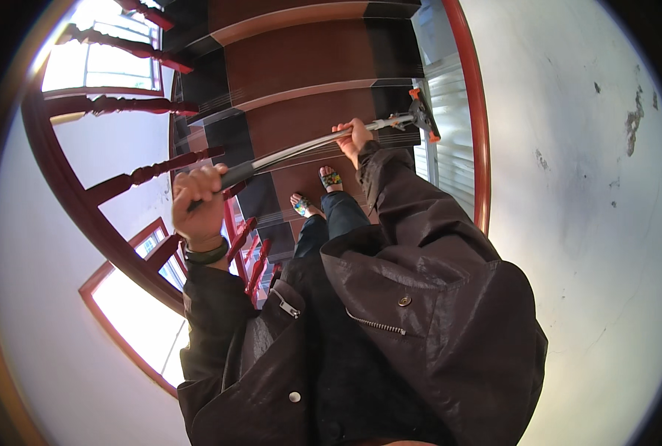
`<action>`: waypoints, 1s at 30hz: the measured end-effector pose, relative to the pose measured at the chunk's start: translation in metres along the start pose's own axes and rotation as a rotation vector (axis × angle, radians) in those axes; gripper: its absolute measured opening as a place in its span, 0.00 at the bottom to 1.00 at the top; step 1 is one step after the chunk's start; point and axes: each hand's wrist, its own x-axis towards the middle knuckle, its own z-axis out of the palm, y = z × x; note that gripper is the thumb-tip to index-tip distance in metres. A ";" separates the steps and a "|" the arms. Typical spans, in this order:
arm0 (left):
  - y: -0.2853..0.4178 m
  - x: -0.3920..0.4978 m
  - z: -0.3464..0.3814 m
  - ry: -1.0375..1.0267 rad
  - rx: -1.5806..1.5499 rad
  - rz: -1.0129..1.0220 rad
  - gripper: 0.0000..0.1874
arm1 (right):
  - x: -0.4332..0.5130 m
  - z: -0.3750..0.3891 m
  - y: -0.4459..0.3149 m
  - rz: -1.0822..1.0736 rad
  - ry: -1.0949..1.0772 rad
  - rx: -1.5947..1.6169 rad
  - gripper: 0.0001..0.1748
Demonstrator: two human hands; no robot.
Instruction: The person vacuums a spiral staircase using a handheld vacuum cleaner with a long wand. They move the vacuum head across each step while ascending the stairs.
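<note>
A metal pole [303, 148] runs slantwise across the stairs in front of me. My left hand [198, 202] is closed around its dark grip at the lower left. Farther along, my right hand [354, 139] holds the bare metal shaft, near the head end. The mop head [423, 115], dark with orange end pieces, is at the right, close to the edge of the treads and the pale panel there. Whether the head touches that panel, I cannot tell.
Brown and black tiled stairs [303, 61] rise ahead; my sandalled feet stand on one tread. A red wooden banister [63, 189] with turned balusters curves along the left. At the right are a red rail [476, 111] and a white wall [576, 184] with chipped patches.
</note>
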 end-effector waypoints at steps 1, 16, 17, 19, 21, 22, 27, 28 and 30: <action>-0.008 0.003 0.008 -0.012 0.048 -0.001 0.11 | 0.005 0.001 -0.011 -0.022 0.023 -0.046 0.10; 0.136 -0.089 -0.014 0.390 0.048 0.180 0.14 | -0.064 0.074 0.172 0.482 0.043 -0.475 0.07; 0.150 -0.102 -0.012 0.504 0.005 0.192 0.15 | -0.064 0.069 0.193 0.507 -0.022 -0.499 0.06; 0.171 -0.121 0.001 0.559 -0.064 0.260 0.16 | -0.081 0.074 0.221 0.571 0.026 -0.686 0.12; 0.185 -0.138 0.010 0.572 0.021 0.343 0.15 | -0.110 0.087 0.235 0.574 0.004 -0.596 0.11; 0.186 -0.137 0.025 0.611 0.069 0.380 0.15 | -0.120 0.092 0.234 0.616 -0.028 -0.603 0.11; 0.194 -0.139 0.027 0.522 0.054 0.405 0.16 | -0.135 0.082 0.224 0.630 -0.131 -0.499 0.10; 0.190 -0.137 0.024 0.464 0.009 0.406 0.16 | -0.147 0.087 0.203 0.606 -0.124 -0.566 0.13; 0.177 -0.127 0.011 0.485 -0.046 0.439 0.16 | -0.124 0.058 0.197 0.586 -0.056 -0.447 0.11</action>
